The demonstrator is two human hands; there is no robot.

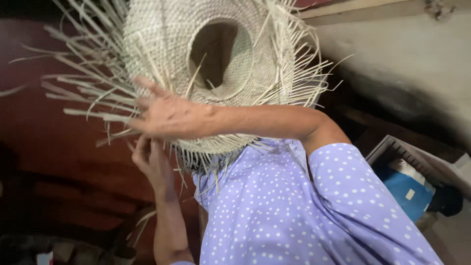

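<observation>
Here, woven straw hat (162,44), frayed brim, right hand (164,115)

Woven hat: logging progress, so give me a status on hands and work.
Right hand flat on woven hat brim, open. Left hand beneath, at loose straw ends; grip unclear. Brim unfinished. Nothing obstructing.

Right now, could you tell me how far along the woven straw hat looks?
The pale woven straw hat has its round crown opening and most of the brim plaited. In hand: the right hand lies over the brim edge, and the left hand works beneath it. Left: the loose straw ends sticking out round the rim remain unwoven and untrimmed.
</observation>
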